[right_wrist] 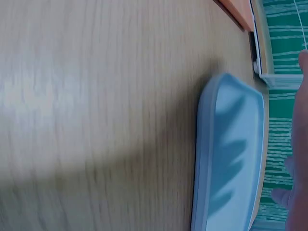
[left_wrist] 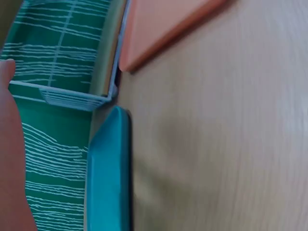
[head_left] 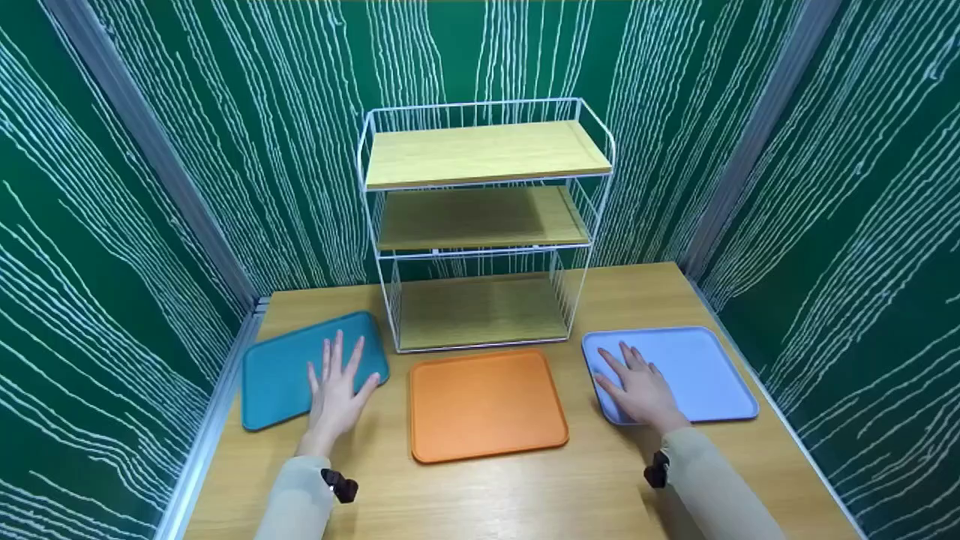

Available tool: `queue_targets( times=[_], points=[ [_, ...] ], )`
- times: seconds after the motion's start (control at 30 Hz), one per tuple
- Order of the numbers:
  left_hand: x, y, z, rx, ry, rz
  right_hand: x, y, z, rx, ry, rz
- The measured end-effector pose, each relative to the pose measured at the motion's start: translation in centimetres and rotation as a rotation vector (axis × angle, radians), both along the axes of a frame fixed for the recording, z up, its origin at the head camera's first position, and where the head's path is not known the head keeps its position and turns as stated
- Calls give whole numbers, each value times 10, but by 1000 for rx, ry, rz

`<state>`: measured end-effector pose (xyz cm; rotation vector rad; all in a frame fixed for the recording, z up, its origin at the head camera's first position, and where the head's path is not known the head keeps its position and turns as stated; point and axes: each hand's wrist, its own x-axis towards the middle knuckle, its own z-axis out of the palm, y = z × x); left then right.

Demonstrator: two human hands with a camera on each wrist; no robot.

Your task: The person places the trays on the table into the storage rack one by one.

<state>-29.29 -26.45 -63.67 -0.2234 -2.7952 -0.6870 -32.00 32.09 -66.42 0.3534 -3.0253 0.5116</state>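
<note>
My left hand [head_left: 335,401] is held with fingers spread over the near right part of a teal tray [head_left: 274,379], holding nothing. In the left wrist view the teal tray [left_wrist: 108,178] lies flat on the table, with part of the hand [left_wrist: 14,168] at the left edge. Over the left side of a light blue tray [head_left: 701,375] hovers my right hand [head_left: 641,388], its fingers extended and nothing in them. Its finger shadows fall on the light blue tray [right_wrist: 231,159] in the right wrist view. Between both hands lies an orange tray [head_left: 487,405], untouched.
A white wire rack [head_left: 375,292] with three wooden shelves [head_left: 487,154] stands at the back of the wooden table [head_left: 495,502], right behind the orange tray. Green walls with white streaks [head_left: 480,45] enclose the table at the back and both sides. Dark wrist devices [head_left: 341,486] sit on both sleeves.
</note>
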Motion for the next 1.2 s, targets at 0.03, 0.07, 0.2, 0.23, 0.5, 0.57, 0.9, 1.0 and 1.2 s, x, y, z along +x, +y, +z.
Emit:
queue_targets(
  times=[0.03, 0.07, 0.2, 0.23, 0.5, 0.57, 0.9, 1.0, 1.2],
  points=[
    [0, 2, 3, 36, 11, -4, 1, 2, 0, -14, 10, 2],
    [1, 5, 7, 80, 18, -8, 3, 5, 0, -26, 21, 5],
    [5, 15, 25, 279, 43, -1, 6, 15, 2, -99, 16, 2],
    [5, 18, 31, 340, 60, -2, 6, 18, 4, -118, 10, 1],
    [-19, 40, 96, 721, 149, 31, 1, 58, 32, -281, -118, -63],
    [-28, 44, 111, 811, 156, 47, 1, 72, 35, -335, -120, -77],
    [-68, 57, 169, 962, 214, 168, 2, 142, 32, -485, -122, -262],
    [-78, 63, 181, 929, 262, 178, 8, 161, 27, -548, -208, -349],
    [-94, 78, 203, 910, 283, 187, 26, 180, 28, -710, -303, -491]
  ],
)
